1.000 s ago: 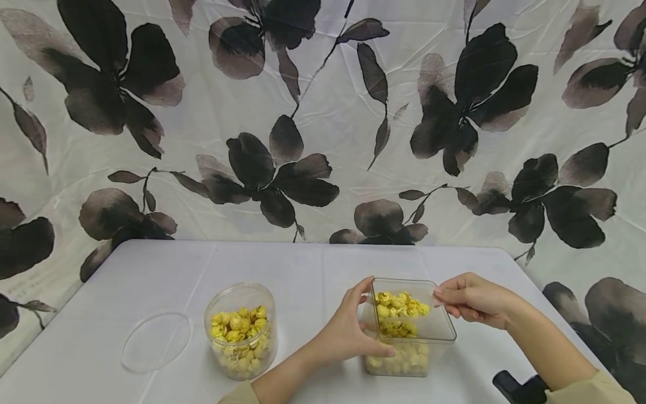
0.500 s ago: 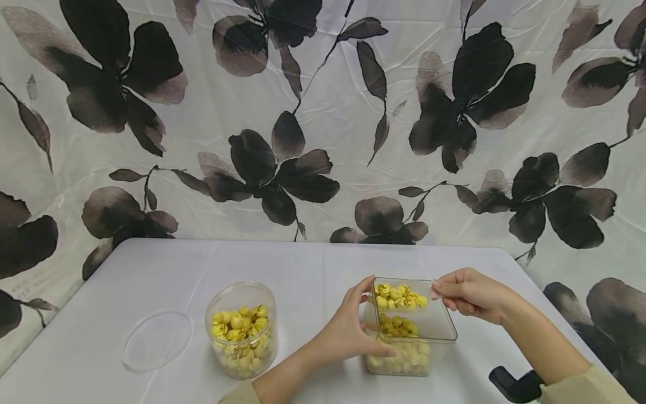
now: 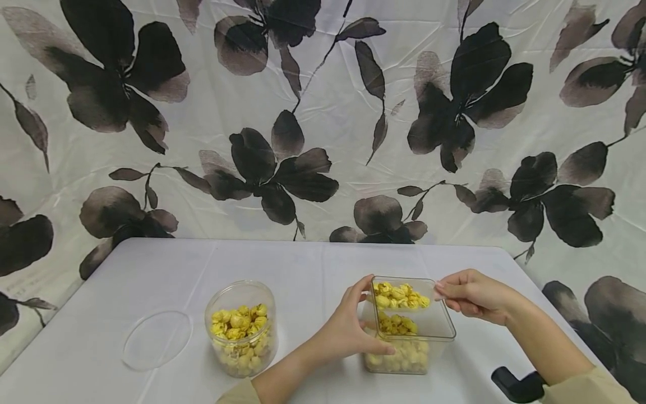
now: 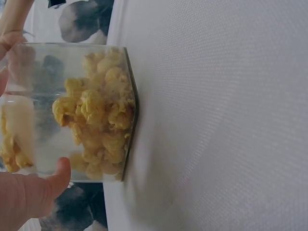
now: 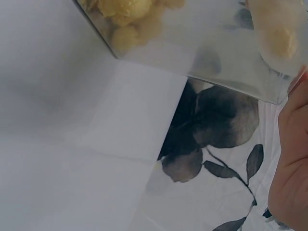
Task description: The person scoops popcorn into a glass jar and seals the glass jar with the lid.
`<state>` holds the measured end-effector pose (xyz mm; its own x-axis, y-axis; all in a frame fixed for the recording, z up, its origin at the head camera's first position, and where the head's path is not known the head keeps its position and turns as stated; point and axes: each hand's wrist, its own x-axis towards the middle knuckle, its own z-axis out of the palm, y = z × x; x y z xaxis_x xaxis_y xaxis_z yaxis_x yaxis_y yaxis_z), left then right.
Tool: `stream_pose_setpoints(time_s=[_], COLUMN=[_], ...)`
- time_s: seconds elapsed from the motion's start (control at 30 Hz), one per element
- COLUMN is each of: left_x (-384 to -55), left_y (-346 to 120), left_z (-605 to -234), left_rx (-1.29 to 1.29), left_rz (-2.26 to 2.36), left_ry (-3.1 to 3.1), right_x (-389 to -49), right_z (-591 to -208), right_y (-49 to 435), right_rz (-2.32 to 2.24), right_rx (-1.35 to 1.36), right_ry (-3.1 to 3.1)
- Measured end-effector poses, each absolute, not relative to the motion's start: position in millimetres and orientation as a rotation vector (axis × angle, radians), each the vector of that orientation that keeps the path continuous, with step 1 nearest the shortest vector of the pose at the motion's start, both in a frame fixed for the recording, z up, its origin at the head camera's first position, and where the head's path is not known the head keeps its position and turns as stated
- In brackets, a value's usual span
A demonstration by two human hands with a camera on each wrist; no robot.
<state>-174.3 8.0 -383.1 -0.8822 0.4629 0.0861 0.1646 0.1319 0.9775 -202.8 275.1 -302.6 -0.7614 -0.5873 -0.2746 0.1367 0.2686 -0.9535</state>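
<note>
My left hand (image 3: pixel 343 331) grips a clear square container (image 3: pixel 424 339) at its left side, the thumb on the front wall. Yellow popcorn (image 4: pixel 96 106) fills its lower part. With thumb and fingers, my right hand (image 3: pixel 476 296) pinches the end of a translucent scoop (image 5: pixel 275 17) at the container's right rim. The scoop lies inside, near the top, and carries some popcorn (image 3: pixel 404 297) above the rest. Its outline is partly blurred through the container wall.
Left of the container stands a clear round jar (image 3: pixel 241 292) of popcorn, uncovered. A clear round lid (image 3: pixel 157 340) lies flat on the white table (image 3: pixel 303 269) farther left. Near my right forearm is a black object (image 3: pixel 517 386). Floral cloth (image 3: pixel 323 112) hangs behind.
The scoop with its popcorn has risen slightly inside the container, and a pale gap shows more clearly beneath it. My left hand has stayed in place.
</note>
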Motion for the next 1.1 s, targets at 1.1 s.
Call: stream_pose_setpoints(time_s=[1.1], left_x=[-182], left_y=[3], left_z=[-379], left_rx=[0.627], left_rz=[1.824], left_ry=[2.153], right_x=[-201], right_z=[-305], right_y=[288], right_rz=[-1.609], right_rx=[-0.464], right_ry=[1.759])
